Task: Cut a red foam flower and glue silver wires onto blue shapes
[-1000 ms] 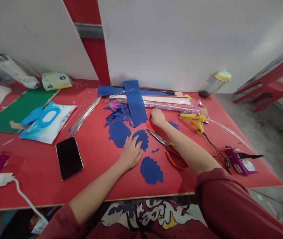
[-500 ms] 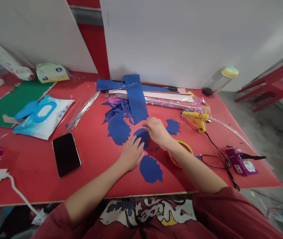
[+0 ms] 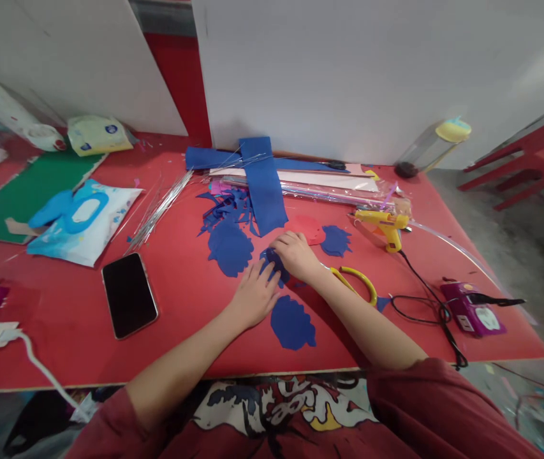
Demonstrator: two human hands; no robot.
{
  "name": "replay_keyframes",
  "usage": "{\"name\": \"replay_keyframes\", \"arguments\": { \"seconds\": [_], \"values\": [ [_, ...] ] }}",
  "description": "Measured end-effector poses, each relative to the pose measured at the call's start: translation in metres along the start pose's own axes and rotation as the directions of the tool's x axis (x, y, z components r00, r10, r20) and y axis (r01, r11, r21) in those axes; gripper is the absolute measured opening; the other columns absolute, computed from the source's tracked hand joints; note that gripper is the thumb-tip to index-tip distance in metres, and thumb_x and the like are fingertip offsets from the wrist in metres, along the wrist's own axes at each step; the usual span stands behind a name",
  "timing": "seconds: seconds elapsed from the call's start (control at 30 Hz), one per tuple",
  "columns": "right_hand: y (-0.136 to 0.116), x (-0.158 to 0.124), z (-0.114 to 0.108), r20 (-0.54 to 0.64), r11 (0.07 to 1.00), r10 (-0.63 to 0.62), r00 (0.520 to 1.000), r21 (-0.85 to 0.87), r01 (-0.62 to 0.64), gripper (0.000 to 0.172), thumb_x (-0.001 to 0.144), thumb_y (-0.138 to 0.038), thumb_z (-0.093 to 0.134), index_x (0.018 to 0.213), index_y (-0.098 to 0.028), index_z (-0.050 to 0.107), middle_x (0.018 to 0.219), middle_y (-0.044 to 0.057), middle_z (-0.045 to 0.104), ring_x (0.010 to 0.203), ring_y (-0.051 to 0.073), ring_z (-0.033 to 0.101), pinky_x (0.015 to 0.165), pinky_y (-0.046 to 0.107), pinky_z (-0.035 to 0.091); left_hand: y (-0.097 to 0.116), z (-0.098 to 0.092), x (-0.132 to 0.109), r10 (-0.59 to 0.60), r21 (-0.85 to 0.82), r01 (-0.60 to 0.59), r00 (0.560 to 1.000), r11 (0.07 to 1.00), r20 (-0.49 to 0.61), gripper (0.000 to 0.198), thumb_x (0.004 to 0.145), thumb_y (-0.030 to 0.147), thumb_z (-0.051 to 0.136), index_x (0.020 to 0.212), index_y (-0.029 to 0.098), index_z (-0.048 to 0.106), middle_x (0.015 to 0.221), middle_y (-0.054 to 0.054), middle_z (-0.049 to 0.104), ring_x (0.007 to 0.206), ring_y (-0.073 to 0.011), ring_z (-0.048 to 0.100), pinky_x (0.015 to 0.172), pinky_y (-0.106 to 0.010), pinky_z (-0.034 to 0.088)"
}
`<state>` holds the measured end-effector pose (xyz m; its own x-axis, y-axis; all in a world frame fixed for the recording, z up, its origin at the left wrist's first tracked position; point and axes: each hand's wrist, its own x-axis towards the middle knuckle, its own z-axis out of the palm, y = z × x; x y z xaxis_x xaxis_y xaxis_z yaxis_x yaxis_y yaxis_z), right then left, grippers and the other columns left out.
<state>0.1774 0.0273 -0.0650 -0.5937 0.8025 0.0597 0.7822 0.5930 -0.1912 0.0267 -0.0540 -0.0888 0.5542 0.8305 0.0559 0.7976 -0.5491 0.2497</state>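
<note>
A blue foam cutout (image 3: pixel 272 260) lies on the red table between my hands, mostly covered by them. My left hand (image 3: pixel 255 293) rests on its near left side with the fingers stretched and spread. The fingers of my right hand (image 3: pixel 295 256) are curled together at its far right edge; the fingertips are partly hidden. Nearer me is another blue cutout (image 3: pixel 293 322) with a scalloped edge. Overlapping blue cutouts (image 3: pixel 231 247) lie to the left, and a smaller one (image 3: pixel 336 240) to the right. Yellow-handled scissors (image 3: pixel 372 290) sit partly under my right forearm.
Blue scraps (image 3: pixel 226 210) and a blue strip (image 3: pixel 264 191) lie behind. A yellow glue gun (image 3: pixel 384 223) with a black cord is at right, near a purple box (image 3: pixel 475 312). On the left are a phone (image 3: pixel 129 295), thin wires (image 3: pixel 161 210) and a wipes pack (image 3: pixel 85 220).
My right hand has come down and slightly left onto the blue cutout, from a pinch raised above it. The scissors' yellow handles show more. My left hand has barely moved.
</note>
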Motion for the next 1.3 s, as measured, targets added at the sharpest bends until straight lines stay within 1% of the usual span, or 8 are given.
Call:
{"name": "replay_keyframes", "arguments": {
  "seconds": [0.13,0.2,0.37,0.5,0.77,1.07,1.2,1.3],
  "values": [
    [-0.010,-0.018,-0.012,-0.068,0.998,0.035,0.997,0.063,-0.031,0.030,0.089,-0.015,0.036,0.103,-0.012,0.062,0.105,0.012,0.064,0.100,0.023,0.053,0.087,0.036,0.036,0.000,0.001,-0.001,0.011,0.021,-0.011,1.000,1.000,-0.020,0.044,0.088,0.033,0.042,0.125,0.011,0.050,0.134,-0.015,0.046,0.127,-0.0351,0.035,0.104,-0.054,0.028],
    [-0.022,-0.030,-0.011,-0.090,0.993,0.081,0.993,0.097,-0.072,0.033,0.091,-0.022,0.035,0.112,-0.010,0.058,0.111,0.014,0.062,0.107,0.025,0.052,0.093,0.039,0.037,-0.001,0.002,-0.001,0.012,0.017,-0.012,0.999,1.000,-0.031,0.043,0.087,0.031,0.044,0.124,0.011,0.051,0.133,-0.016,0.046,0.127,-0.0347,0.035,0.104,-0.053,0.028],
    [-0.049,-0.051,0.006,-0.005,0.987,0.088,0.996,0.136,-0.087,0.053,0.089,-0.037,0.038,0.133,-0.007,0.041,0.139,0.016,0.042,0.130,0.031,0.032,0.104,0.048,0.028,-0.002,0.005,-0.001,0.014,-0.015,-0.015,1.000,1.000,-0.024,0.051,0.082,0.025,0.048,0.131,0.011,0.044,0.134,-0.017,0.044,0.126,-0.0347,0.034,0.105,-0.052,0.028],
    [-0.051,-0.049,0.013,0.040,0.985,0.112,0.993,0.124,-0.116,0.059,0.088,-0.045,0.038,0.137,-0.011,0.037,0.145,0.015,0.032,0.135,0.033,0.020,0.106,0.055,0.021,-0.002,0.003,0.000,0.010,-0.050,-0.010,1.000,0.999,0.014,0.056,0.082,0.024,0.046,0.136,0.012,0.038,0.135,-0.016,0.044,0.128,-0.0352,0.030,0.105,-0.054,0.026],
    [-0.043,-0.045,0.013,0.082,0.987,0.069,0.994,0.140,-0.080,0.064,0.088,-0.052,0.035,0.137,-0.011,0.036,0.144,0.015,0.034,0.135,0.033,0.022,0.107,0.057,0.014,0.000,-0.002,0.001,-0.003,-0.072,0.006,0.999,0.997,0.044,0.056,0.082,0.025,0.046,0.136,0.014,0.038,0.134,-0.015,0.045,0.128,-0.0336,0.029,0.106,-0.053,0.025],
    [-0.040,-0.043,0.013,0.083,0.985,0.034,0.996,0.169,-0.047,0.064,0.088,-0.053,0.034,0.135,-0.011,0.038,0.143,0.015,0.036,0.134,0.031,0.024,0.108,0.056,0.015,0.001,-0.004,0.001,-0.010,-0.057,0.013,0.998,0.998,0.057,0.054,0.082,0.027,0.046,0.135,0.015,0.040,0.134,-0.015,0.044,0.126,-0.0339,0.032,0.106,-0.053,0.024],
    [-0.039,-0.043,0.016,0.008,0.982,0.021,1.000,0.187,-0.022,0.061,0.090,-0.051,0.030,0.132,-0.010,0.041,0.140,0.017,0.039,0.134,0.030,0.025,0.107,0.057,0.015,0.001,-0.001,0.001,-0.014,-0.052,0.015,1.000,0.999,0.025,0.052,0.083,0.027,0.045,0.132,0.011,0.042,0.135,-0.018,0.043,0.126,-0.0342,0.033,0.105,-0.052,0.026],
    [-0.039,-0.044,0.018,-0.125,0.974,0.001,0.992,0.224,0.027,0.057,0.091,-0.050,0.026,0.127,-0.010,0.046,0.133,0.017,0.046,0.131,0.029,0.030,0.108,0.055,0.016,-0.001,0.003,0.000,-0.007,-0.082,0.004,0.999,0.997,-0.034,0.050,0.082,0.024,0.044,0.129,0.006,0.044,0.133,-0.020,0.043,0.127,-0.0339,0.031,0.105,-0.052,0.027]
  ]
}}
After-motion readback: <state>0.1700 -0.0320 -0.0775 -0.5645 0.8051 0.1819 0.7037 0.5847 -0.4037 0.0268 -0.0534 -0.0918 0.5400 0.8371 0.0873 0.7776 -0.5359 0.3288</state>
